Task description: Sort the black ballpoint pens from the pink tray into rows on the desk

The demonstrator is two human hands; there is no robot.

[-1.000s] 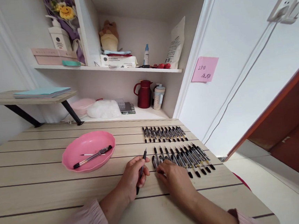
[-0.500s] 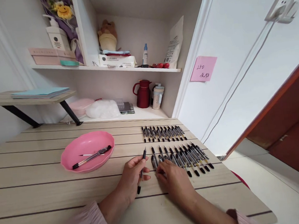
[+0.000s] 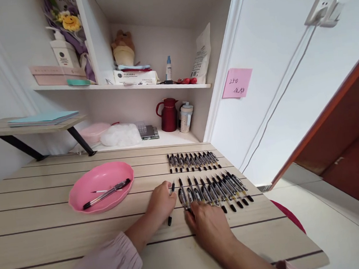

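My left hand is closed on a black pen and holds it low against the wooden table, just left of the near row of pens. My right hand rests flat on the near ends of that row's leftmost pens, fingers together and stretched out. A second row of pens lies further back. To the left sits a pink dish with one pen and a thin refill in it.
Behind the table is a shelf alcove with a red jug, a cup, a plastic bag and boxes. A small raised shelf stands at back left. A pink note hangs on the wall. The table's right edge drops off near the pens.
My left hand has lowered the pen from a raised tilt down to the table beside the near row. My right hand has stayed on the row's near ends.
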